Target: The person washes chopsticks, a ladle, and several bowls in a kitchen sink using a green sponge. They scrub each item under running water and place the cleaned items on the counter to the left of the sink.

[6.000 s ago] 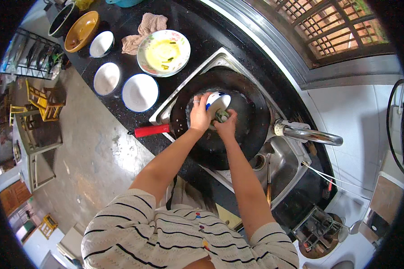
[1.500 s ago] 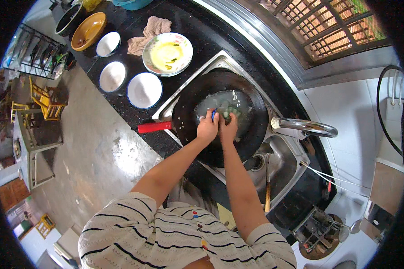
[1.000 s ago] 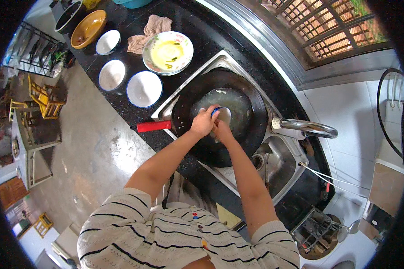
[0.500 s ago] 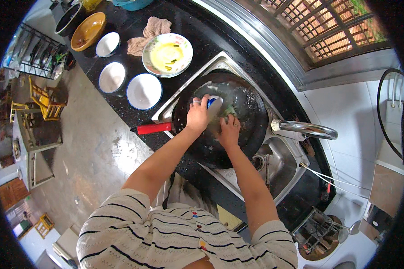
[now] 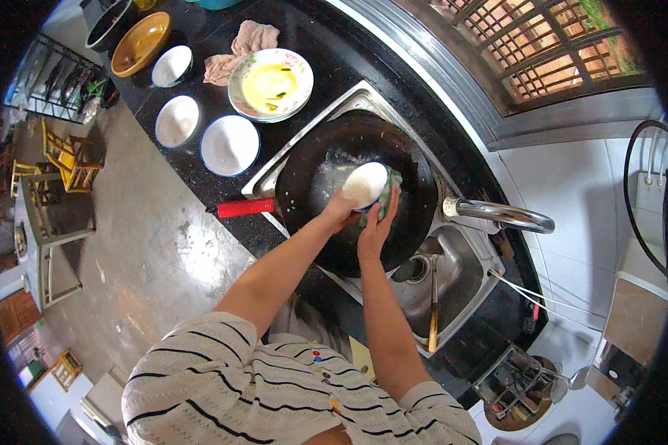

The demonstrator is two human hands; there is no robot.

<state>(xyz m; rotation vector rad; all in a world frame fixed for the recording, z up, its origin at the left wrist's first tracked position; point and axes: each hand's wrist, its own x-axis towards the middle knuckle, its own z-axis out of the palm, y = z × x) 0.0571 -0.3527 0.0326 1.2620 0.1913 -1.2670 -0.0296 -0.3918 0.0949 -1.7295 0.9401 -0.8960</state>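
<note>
A small white bowl [image 5: 367,184] with a blue outside is tilted over the water in a large dark wok [image 5: 412,165], its white inside turned upward. My left hand [image 5: 339,211] grips the bowl's near-left rim. On the bowl's right side, my right hand [image 5: 378,231] presses a green cloth or scrubber [image 5: 395,180] against the outer wall; the fingers partly hide it. The wok has a red handle [image 5: 246,208] pointing left and rests over the steel double sink [image 5: 464,259].
Left of the sink stand white bowls [image 5: 230,146], a floral plate [image 5: 271,85] with yellow liquid, a crumpled brown cloth [image 5: 254,37] and a brown oval dish [image 5: 142,44]. A chrome faucet [image 5: 501,213] reaches over the right side. One wooden-handled utensil [image 5: 433,311] lies in the right basin.
The bowl has turned so its white inside now faces up. My left hand has moved lower onto its rim, and my right hand has come against its side with the green cloth or scrubber.
</note>
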